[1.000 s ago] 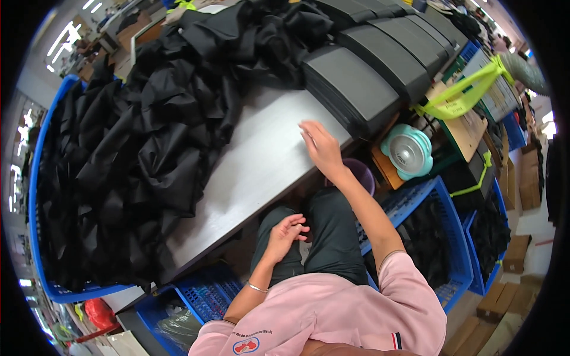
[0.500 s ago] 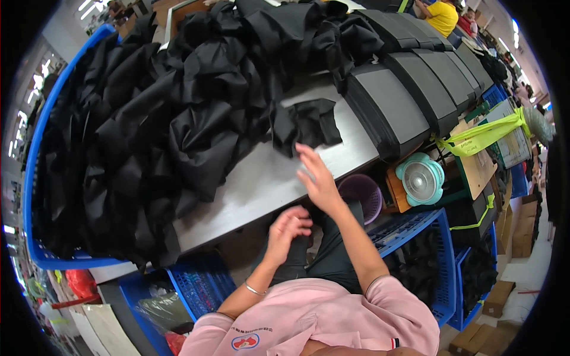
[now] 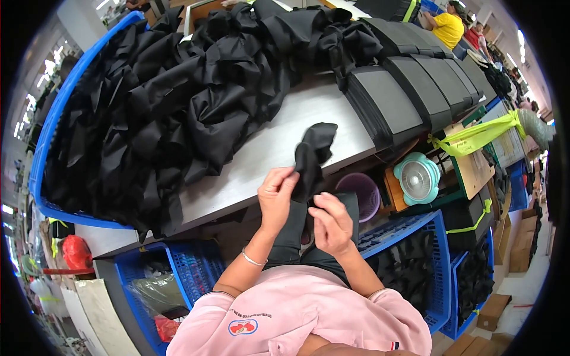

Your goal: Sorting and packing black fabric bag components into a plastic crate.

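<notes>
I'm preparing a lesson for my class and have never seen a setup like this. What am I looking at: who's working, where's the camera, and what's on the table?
No machine is at work here: a person uses two bare hands. The view comes from a wide fisheye camera worn on that person's head, looking down, so straight edges bend near the rim.

On the pale table, a heap of crumpled black cloth spreads over the left, and stacks of dark panels stand at the right.

The left hand pinches a small black cloth piece. The right hand is near its lower end; whether it grips too is hard to tell.
</notes>
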The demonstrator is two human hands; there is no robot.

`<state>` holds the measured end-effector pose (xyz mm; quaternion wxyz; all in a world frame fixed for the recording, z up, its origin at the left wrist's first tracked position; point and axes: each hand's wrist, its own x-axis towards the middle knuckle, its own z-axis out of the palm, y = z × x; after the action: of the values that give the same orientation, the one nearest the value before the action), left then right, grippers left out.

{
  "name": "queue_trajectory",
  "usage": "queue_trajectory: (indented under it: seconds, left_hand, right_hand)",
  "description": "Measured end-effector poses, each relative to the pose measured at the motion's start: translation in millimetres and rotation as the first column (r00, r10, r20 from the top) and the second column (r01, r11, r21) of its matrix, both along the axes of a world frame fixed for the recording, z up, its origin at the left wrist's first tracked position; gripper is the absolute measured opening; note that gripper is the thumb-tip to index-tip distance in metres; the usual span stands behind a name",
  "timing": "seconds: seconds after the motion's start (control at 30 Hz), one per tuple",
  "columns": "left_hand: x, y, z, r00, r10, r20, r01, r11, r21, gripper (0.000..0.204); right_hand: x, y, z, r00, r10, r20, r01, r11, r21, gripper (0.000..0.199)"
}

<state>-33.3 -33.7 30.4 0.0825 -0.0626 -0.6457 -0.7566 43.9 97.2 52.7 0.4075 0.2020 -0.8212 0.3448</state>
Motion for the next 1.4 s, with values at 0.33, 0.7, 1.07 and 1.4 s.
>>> queue_trajectory:
  seconds: [0.33,0.7,1.07,1.4]
  left_hand:
    - [70.0,13.7,35.1,0.884,-0.4,-0.243,0.299,0.882,-0.365,0.028]
    - [109.6,11.1,8.7,0.751,-0.597,-0.282,0.503,0.794,-0.341,0.019]
    - [-19.9,5.1,7.3,0.994,-0.028,0.102,0.022,0.998,0.063,0.015]
    - [-88.2,-29.6,16.5,0.972,0.226,-0.056,-0.22,0.971,0.096,0.012]
  right_hand:
    - [-38.9,29.4,-84.3,0.876,0.025,0.482,0.078,0.978,-0.192,0.015]
    - [-130.5,24.9,-82.0,0.748,0.663,0.041,0.4,-0.401,-0.824,0.008]
    - [-3.4,-45.3,-99.2,0.666,0.469,0.581,0.2,0.638,-0.744,0.016]
    - [89.5,-7.9,-78.1,0.39,0.859,0.332,0.282,0.231,-0.931,0.031]
